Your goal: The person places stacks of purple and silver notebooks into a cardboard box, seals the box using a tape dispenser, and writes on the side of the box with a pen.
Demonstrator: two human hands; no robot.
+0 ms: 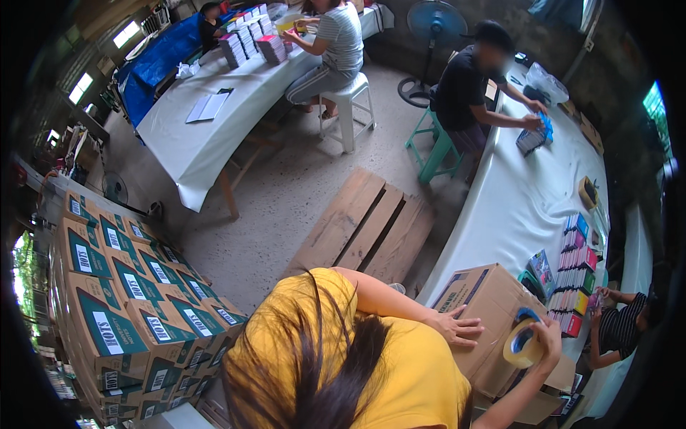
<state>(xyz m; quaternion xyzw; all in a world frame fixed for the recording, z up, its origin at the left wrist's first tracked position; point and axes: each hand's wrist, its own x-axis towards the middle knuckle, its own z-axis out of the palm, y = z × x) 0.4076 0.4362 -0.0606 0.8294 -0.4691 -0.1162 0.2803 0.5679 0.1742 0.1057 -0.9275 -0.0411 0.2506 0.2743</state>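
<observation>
A closed cardboard box [493, 304] stands at the edge of the white-covered table on the right. My left hand [459, 329] lies on its top with fingers spread and nothing in them. Over the box's right part, my right hand [549, 342] grips a roll of yellowish packing tape [516, 352]. A blue curved piece [529, 313] shows just beyond the roll; I cannot tell whether the two are joined. Loose cardboard flaps [539, 407] stick out by my right forearm. My yellow sleeve and hanging dark hair cover the lower middle.
Stacked cartons [136, 307] fill the left side. A wooden pallet [357, 229] lies on the floor ahead. Notebook stacks [572, 282] and a person in stripes [618, 325] are beyond the box. Other people sit at the right table [514, 186] and far table [179, 139].
</observation>
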